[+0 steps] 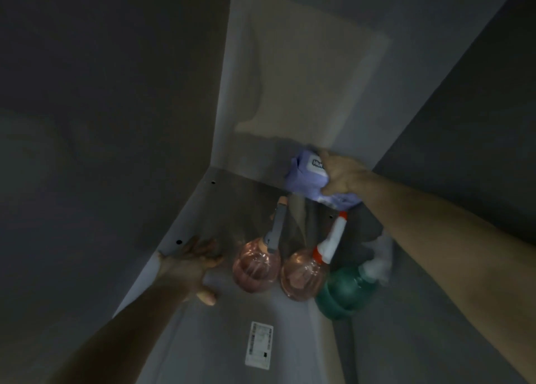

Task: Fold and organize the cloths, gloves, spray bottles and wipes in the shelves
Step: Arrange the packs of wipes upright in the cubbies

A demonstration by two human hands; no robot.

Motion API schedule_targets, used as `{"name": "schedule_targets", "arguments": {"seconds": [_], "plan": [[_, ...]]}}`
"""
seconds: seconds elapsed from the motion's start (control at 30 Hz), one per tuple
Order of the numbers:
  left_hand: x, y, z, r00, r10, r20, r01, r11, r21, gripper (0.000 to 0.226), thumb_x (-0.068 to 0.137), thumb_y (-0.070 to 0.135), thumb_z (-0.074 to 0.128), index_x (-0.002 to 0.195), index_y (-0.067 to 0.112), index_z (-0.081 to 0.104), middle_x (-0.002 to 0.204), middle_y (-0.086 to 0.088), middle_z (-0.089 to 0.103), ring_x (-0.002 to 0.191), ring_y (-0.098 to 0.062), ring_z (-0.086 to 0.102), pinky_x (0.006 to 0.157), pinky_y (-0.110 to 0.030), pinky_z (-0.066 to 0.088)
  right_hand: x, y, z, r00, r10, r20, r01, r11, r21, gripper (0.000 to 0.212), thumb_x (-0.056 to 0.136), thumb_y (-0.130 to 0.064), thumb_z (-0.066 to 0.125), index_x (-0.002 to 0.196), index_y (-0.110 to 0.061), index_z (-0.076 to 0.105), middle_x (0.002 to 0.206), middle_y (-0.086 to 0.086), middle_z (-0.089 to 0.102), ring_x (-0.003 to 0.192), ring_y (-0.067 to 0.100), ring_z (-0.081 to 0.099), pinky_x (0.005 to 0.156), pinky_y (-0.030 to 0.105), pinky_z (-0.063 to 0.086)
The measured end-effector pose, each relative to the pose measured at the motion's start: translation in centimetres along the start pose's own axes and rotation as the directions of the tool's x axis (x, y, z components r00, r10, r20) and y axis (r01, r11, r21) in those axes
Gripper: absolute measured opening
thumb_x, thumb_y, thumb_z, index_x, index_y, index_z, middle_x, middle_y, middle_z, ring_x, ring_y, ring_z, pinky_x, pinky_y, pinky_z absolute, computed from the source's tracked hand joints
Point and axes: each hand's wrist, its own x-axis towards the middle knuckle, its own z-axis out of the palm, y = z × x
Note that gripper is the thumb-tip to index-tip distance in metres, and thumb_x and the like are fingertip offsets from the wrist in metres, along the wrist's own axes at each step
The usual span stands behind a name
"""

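both bare forearms reached from the lower corners of the frame into a dim grey shelf compartment (203,340), seen from above. right hand (343,177), at the back of the compartment, had its fingers (333,188) clenched on a purple wipes pack (307,175) with a white label patch on top, the lettering too blurred to read; the pack was held above the shelf floor, near the rear wall. just below it hung a crumpled purple piece (342,202), too blurred to tell whether it belonged to the pack. left hand (193,263) lay flat against the left side wall of the compartment, fingers (207,251) spread and released, holding nothing, thumb pointing toward the bottles. three spray bottles stood in a row on the shelf floor between the hands: a pink bottle with a grey trigger head (256,269) nearest the left hand, a pink bottle with a white and orange trigger head (303,276) just beside it, and a green bottle (345,292) against the right side, its top lost in blur. a white barcode sticker (259,345) lay on the shelf floor nearer the camera, well apart from the bottles. small round holes (179,242) dotted the left wall near the left hand.
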Motion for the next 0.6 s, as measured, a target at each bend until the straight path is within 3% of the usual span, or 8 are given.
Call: {"name": "schedule_targets", "arguments": {"seconds": [0.1,0.17,0.23,0.33,0.43,0.5,0.57,0.6], "plan": [[-0.2,-0.5,0.4,0.999,0.021,-0.028,-0.021,1.0,-0.013,0.095,0.074,0.051,0.071,0.15,0.042,0.014,0.16,0.015,-0.007,0.148,-0.015,-0.01,0.108,-0.068,0.015,-2.6,-0.4,-3.8,0.987,-0.05,-0.151,0.045,0.998,-0.038,0.082,0.069,-0.018,0.079,0.136,-0.009,0.033,0.133,0.014,0.048,0.119,0.034,0.052,0.09,0.037,0.042],[-1.2,-1.1,0.0,0.995,0.027,-0.094,-0.039,0.991,-0.129,0.093,0.08,0.043,0.07,0.152,0.033,0.013,0.16,0.012,-0.003,0.149,-0.017,-0.006,0.115,-0.059,0.014,-4.4,-1.2,-6.1,0.966,-0.078,-0.245,0.05,0.992,-0.12,0.074,0.073,-0.02,0.076,0.134,-0.009,0.036,0.132,0.013,0.048,0.12,0.032,0.048,0.09,0.036,0.038],[-2.5,-1.4,-0.7,0.969,-0.034,-0.245,-0.05,0.944,-0.327,0.092,0.083,0.038,0.07,0.152,0.024,0.012,0.157,0.013,0.004,0.149,-0.018,0.002,0.118,-0.051,0.016,-6.4,-2.1,-7.8,0.922,-0.11,-0.371,0.051,0.985,-0.164,0.066,0.075,-0.023,0.073,0.131,-0.01,0.039,0.129,0.012,0.05,0.119,0.031,0.048,0.089,0.036,0.036],[-5.4,0.2,-3.0,0.855,-0.102,-0.508,-0.228,0.806,-0.546,0.078,0.084,0.03,0.071,0.149,0.022,0.029,0.156,-0.004,0.029,0.144,-0.022,0.027,0.115,-0.036,0.026,-9.7,-4.2,-9.5,0.853,-0.02,-0.522,0.055,0.997,0.052,0.065,0.071,-0.025,0.074,0.126,-0.01,0.041,0.122,0.011,0.052,0.114,0.033,0.05,0.087,0.038,0.039],[-9.3,4.0,-6.0,0.764,-0.107,-0.637,-0.416,0.673,-0.611,0.073,0.082,0.027,0.073,0.146,0.024,0.037,0.146,0.002,0.043,0.136,-0.014,0.039,0.106,-0.019,0.029,-13.4,-7.2,-10.1,0.863,0.142,-0.485,0.096,0.897,0.432,0.063,0.067,-0.026,0.076,0.117,-0.013,0.039,0.12,0.007,0.052,0.108,0.03,0.054,0.08,0.037,0.044],[-12.3,6.3,-7.8,0.748,-0.088,-0.657,-0.533,0.508,-0.676,0.08,0.079,0.028,0.076,0.147,0.029,0.033,0.136,0.017,0.047,0.13,-0.003,0.04,0.102,-0.014,0.029,-16.2,-9.3,-10.4,0.894,0.213,-0.394,0.124,0.728,0.675,0.058,0.065,-0.027,0.078,0.107,-0.017,0.039,0.112,0.004,0.056,0.099,0.027,0.058,0.081,0.038,0.049],[-15.5,8.0,-9.1,0.783,-0.053,-0.62,-0.591,0.245,-0.768,0.08,0.079,0.026,0.076,0.145,0.034,0.031,0.123,0.023,0.056,0.121,0.001,0.051,0.1,-0.018,0.039,-19.2,-11.0,-10.5,0.928,0.241,-0.285,0.118,0.536,0.836,0.057,0.064,-0.024,0.081,0.105,-0.017,0.043,0.105,0.002,0.06,0.094,0.023,0.062,0.083,0.039,0.052],[-17.4,8.5,-9.3,0.812,-0.025,-0.583,-0.578,0.107,-0.809,0.068,0.082,0.025,0.073,0.138,0.038,0.038,0.115,0.023,0.062,0.11,0.002,0.058,0.092,-0.019,0.048,-21.0,-11.8,-10.5,0.945,0.237,-0.226,0.1,0.448,0.888,0.056,0.064,-0.022,0.082,0.107,-0.015,0.046,0.103,0.001,0.063,0.092,0.021,0.064,0.082,0.038,0.054]]}}
